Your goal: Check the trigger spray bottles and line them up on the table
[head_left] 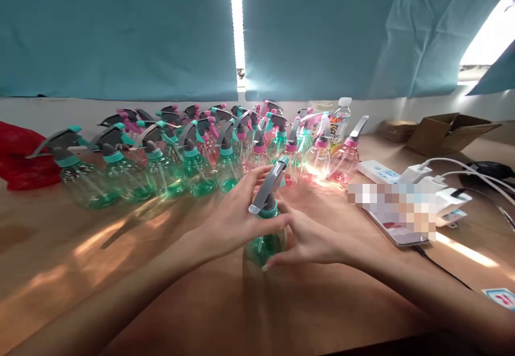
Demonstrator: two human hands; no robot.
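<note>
A green see-through spray bottle (263, 246) with a grey trigger head and teal collar stands in front of me. Around its neck and upper body wraps my left hand (237, 214), thumb across the front just under the collar. My right hand (311, 238) closes on the bottle's lower right side, its thumb near the base. The far fingers of both hands are partly hidden behind the bottle. Just beyond are rows of similar spray bottles, the nearest a green one (227, 167) and a pink one (319, 160).
A red plastic bag (24, 157) lies at the left. On the right are a phone (396, 227), a power strip (378, 171) with chargers and cables, and an open cardboard box (446, 136). A drink bottle (341, 117) stands behind the spray bottles. Teal curtains (120, 34) hang at the back.
</note>
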